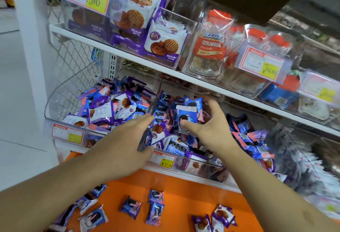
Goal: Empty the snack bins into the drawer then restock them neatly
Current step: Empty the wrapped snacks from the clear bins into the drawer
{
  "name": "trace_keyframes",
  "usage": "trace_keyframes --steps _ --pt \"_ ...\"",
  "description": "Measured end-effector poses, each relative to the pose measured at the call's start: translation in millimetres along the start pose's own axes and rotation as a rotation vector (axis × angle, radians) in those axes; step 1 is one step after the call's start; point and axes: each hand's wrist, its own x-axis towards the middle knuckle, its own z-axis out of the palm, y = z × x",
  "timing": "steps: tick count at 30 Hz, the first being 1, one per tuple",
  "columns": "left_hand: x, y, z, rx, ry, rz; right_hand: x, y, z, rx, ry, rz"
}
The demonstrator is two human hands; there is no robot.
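— Reaching into the middle clear bin [202, 169], both hands are working among the blue snack packets. What is the right hand [207, 127] doing?

— It is pinching a blue cookie packet [187, 117] between thumb and curled fingers, lifting it just above the heap.

— And the left hand [128, 140]?

— Its fingers are lying fairly straight against the packets at the bin's divider; possibly gripping one, but I cannot tell.

— Where are the emptied ones?

— Several loose packets [153, 208] are lying scattered in the orange drawer [184, 187] below the bins.
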Motion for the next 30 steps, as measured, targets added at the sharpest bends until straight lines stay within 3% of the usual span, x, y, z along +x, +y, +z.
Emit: trace_keyframes --steps 4,8,12,14,20,30 --pt "-9 22 -1 -0.111 0.068 -0.021 -47 -18 -14 0.132 -0.081 -0.007" --pt "-25 47 -5 -0.425 -0.081 -0.083 -95 -25 -19 0.368 -0.232 0.067" --pt "-44 71 -3 -0.846 -0.271 -0.18 -127 -14 -21 0.63 -0.246 0.189" --pt "-56 80 3 -0.873 -0.227 -0.238 -142 -11 -21 0.728 -0.245 0.268" --pt "-80 85 25 -1.059 -0.103 -0.416 -169 -9 -28 0.327 -0.386 0.222" --pt "-66 73 44 -0.841 -0.206 -0.316 -163 16 -34 -0.036 -0.441 0.19"
